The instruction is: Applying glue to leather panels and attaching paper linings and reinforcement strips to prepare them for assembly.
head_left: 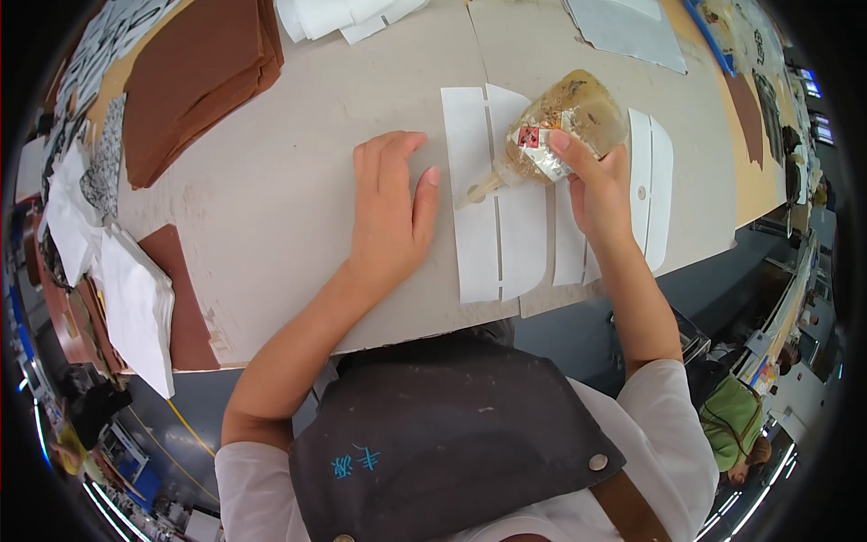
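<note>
My right hand (603, 194) is wrapped round a cloudy, stained squeeze bottle (596, 113) holding a yellowish liquid. The bottle is tilted, its thin nozzle (480, 191) pointing down to the left at a white sheet piece (522, 244) with a rounded edge and narrow slots. I cannot tell whether the tip touches the piece. Under and beyond my right hand lies a second white piece (660, 194), partly hidden by hand and bottle. To the left of these pieces, my left hand (390, 194) rests on the grey table board (289, 181), thumb apart from its bent fingers, holding nothing.
A brown stack of sheets (203, 77) lies at the far left, with white sheets (348, 14) beside it. Folded white material (137, 303) overhangs the left edge by a brown piece (183, 307). At the far right are pale grey sheets (628, 32) and a blue-edged tray (711, 36).
</note>
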`<state>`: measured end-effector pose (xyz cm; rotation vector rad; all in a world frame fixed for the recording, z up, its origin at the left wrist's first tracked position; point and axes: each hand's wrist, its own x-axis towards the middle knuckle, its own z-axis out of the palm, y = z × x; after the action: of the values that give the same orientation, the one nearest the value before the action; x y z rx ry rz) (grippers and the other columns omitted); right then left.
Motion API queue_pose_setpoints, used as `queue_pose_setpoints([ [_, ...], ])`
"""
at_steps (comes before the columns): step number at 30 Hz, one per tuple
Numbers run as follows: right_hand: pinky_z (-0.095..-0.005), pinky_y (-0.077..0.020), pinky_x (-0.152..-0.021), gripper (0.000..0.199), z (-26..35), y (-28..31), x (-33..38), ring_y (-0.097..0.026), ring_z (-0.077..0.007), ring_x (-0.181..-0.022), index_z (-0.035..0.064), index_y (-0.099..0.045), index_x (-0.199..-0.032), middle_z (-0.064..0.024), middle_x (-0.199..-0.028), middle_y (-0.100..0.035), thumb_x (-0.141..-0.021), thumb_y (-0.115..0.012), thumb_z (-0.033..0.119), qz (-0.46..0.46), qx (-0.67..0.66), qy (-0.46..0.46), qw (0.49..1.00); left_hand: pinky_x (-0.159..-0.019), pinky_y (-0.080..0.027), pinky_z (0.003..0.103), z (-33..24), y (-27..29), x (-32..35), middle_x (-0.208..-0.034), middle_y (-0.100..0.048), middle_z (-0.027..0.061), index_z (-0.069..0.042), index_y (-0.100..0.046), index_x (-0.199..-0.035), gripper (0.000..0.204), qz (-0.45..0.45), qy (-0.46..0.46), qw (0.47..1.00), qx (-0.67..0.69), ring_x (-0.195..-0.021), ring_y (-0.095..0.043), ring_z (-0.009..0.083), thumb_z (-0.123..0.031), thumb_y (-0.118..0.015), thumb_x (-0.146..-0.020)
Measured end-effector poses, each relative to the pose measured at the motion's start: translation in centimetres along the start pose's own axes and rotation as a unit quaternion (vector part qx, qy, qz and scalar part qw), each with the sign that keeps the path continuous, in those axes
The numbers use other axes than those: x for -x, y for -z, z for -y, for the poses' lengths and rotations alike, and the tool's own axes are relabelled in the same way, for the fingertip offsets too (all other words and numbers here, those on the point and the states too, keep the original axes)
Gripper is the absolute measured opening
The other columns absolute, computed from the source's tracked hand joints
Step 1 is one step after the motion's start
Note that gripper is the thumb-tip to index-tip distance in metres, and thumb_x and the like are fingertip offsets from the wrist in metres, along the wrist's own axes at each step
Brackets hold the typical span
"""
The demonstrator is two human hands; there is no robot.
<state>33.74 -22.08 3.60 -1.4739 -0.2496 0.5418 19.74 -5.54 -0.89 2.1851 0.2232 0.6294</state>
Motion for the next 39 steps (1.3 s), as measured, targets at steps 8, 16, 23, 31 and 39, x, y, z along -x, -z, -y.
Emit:
queue_pose_setpoints([
  [8,-0.0301,-0.0465,-0.087,0.057,-0.5,0.7,4.3,-0.058,-0.0163,-0.098,-0.0039,-0.049,-0.119,-0.0108,-0.105,-0.061,-0.075,-0.078,0.018,0.023,0.030,-0.020,0.999,-0.088,-0.040,0.040,0.2,0.1,-0.2,-0.111,-0.052,0.0181,0.002,-0.049,-0.114,0.025,-0.006,0.022,1.000,0.016,-0.101,-0.047,0.0319,-0.001,-0.052,-0.089],
  [16,-0.0344,-0.0441,-0.095,0.068,-0.5,1.9,7.3,-0.056,-0.0187,-0.106,-0.0049,-0.042,-0.125,-0.0131,-0.115,-0.056,-0.073,-0.080,0.017,0.052,0.049,-0.042,0.997,-0.087,-0.040,0.037,0.4,0.0,-0.9,-0.107,-0.052,0.0144,0.000,-0.056,-0.110,0.022,-0.018,0.017,1.000,0.011,-0.099,-0.046,0.0299,0.001,-0.051,-0.089],
  [23,-0.0341,-0.0481,-0.089,0.049,1.6,2.5,-0.7,-0.059,-0.0169,-0.102,-0.0004,-0.050,-0.122,-0.0082,-0.111,-0.060,-0.081,-0.072,0.016,-0.052,-0.135,0.043,0.989,-0.081,-0.040,0.034,2.5,-0.9,-4.5,-0.096,-0.051,0.0079,-0.008,-0.069,-0.090,0.029,0.014,-0.153,0.985,-0.085,-0.091,-0.046,0.0249,0.012,-0.055,-0.074],
  [31,-0.0280,-0.0502,-0.073,0.038,0.8,1.5,-6.5,-0.062,-0.0119,-0.087,0.0043,-0.060,-0.109,-0.0046,-0.100,-0.064,-0.079,-0.076,0.020,-0.051,-0.023,0.149,0.987,-0.080,-0.039,0.034,2.8,-1.3,-5.1,-0.090,-0.052,0.0062,-0.009,-0.070,-0.086,0.026,0.027,-0.139,0.985,-0.099,-0.089,-0.047,0.0252,0.010,-0.058,-0.073],
  [39,-0.0244,-0.0474,-0.069,0.038,0.6,1.8,-5.4,-0.061,-0.0109,-0.083,0.0026,-0.060,-0.109,-0.0050,-0.096,-0.065,-0.077,-0.075,0.017,-0.045,-0.007,0.108,0.993,-0.079,-0.039,0.035,2.6,-1.4,-5.2,-0.089,-0.052,0.0066,-0.008,-0.071,-0.085,0.025,0.024,-0.136,0.985,-0.099,-0.088,-0.047,0.0254,0.010,-0.058,-0.072],
])
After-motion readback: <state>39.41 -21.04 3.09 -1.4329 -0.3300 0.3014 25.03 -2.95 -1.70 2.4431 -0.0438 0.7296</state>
